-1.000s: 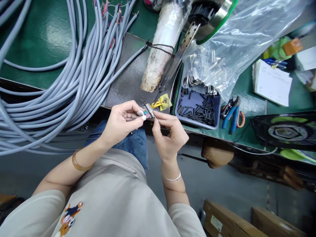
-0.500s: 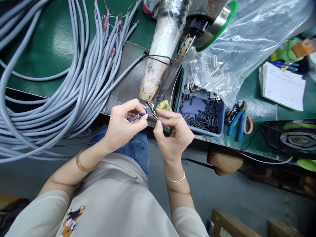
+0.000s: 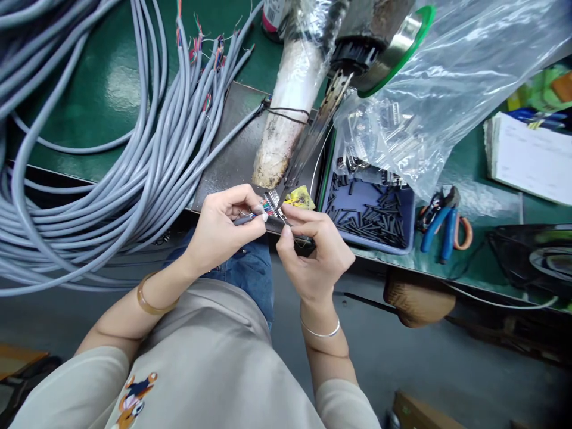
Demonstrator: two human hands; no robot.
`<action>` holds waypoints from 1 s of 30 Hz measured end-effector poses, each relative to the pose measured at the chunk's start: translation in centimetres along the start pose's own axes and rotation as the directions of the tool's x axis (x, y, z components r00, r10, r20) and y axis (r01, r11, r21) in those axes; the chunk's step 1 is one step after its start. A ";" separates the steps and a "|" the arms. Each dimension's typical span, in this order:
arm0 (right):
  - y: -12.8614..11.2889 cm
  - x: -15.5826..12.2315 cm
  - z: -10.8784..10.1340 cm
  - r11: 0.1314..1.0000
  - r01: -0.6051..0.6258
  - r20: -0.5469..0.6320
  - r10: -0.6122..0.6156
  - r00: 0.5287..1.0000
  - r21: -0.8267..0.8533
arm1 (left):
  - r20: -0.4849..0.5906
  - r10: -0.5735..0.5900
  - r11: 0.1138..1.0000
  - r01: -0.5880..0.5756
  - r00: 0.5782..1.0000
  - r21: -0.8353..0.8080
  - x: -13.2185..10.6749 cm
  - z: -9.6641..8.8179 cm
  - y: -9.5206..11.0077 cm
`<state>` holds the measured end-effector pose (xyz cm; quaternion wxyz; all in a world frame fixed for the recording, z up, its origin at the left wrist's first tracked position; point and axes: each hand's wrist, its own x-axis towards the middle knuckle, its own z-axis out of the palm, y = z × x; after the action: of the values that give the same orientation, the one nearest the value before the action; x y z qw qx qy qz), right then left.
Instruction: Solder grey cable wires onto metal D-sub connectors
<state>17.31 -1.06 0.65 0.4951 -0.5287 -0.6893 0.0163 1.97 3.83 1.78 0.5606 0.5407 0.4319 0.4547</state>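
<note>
My left hand [image 3: 230, 217] pinches the stripped end of a grey cable [image 3: 243, 220], its thin coloured wires [image 3: 268, 208] fanned toward a small metal connector with a row of pins [image 3: 274, 199]. From the other side my right hand [image 3: 315, 247] is closed, thumb and forefinger at the connector's lower end; its exact grip is partly hidden. Just above the fingertips, the tip of a soldering iron [image 3: 308, 140] points down at the connector. A white, scorched, plastic-wrapped tube [image 3: 279, 125] runs beside the iron.
Many grey cables [image 3: 147, 179] lie bundled at the left. A blue tray [image 3: 357, 196] holds short black sleeves, with bagged connectors [image 3: 379, 137] over it. Farther right are blue-handled cutters [image 3: 440, 226] and a paper pad [image 3: 531, 158]. A green-rimmed solder spool [image 3: 402, 53] hangs above.
The view has shifted slightly, so the bench things sit a little lower and farther right. Both hands keep their pinch at the connector; the right fingertips have moved slightly lower.
</note>
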 end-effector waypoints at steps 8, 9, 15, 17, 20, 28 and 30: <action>0.2 -0.2 -0.2 0.999 -0.005 -0.001 0.005 1.000 0.038 | -0.019 0.002 1.000 -0.003 1.000 -0.024 -0.5 0.3 0.0; 0.3 -0.1 -0.1 0.999 -0.006 0.001 0.006 1.000 0.040 | -0.017 0.007 1.000 -0.008 1.000 -0.018 -0.5 0.3 0.0; 0.4 0.1 0.0 1.000 0.007 -0.009 -0.007 1.000 0.007 | -0.013 0.035 0.999 -0.035 0.999 0.013 -0.3 0.3 0.0; 0.4 0.2 0.1 1.000 0.010 -0.014 -0.010 1.000 0.008 | -0.023 0.022 1.000 -0.022 0.999 0.021 -0.2 0.3 0.1; 0.4 0.2 0.1 1.000 0.018 -0.023 -0.017 1.000 0.009 | -0.040 0.014 1.000 -0.013 0.999 0.022 -0.2 0.3 0.4; 0.2 0.6 0.0 1.000 0.024 -0.025 -0.024 0.999 0.000 | -0.058 0.013 1.000 -0.012 0.998 0.015 -0.3 0.5 0.8; 0.1 0.7 -0.1 1.000 0.026 -0.027 -0.026 0.999 -0.004 | -0.057 0.008 1.000 -0.008 0.998 0.003 -0.2 0.4 0.9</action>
<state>17.46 -0.51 1.11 0.5034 -0.5208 -0.6894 0.0013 2.25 3.51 2.67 0.5457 0.5299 0.4461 0.4715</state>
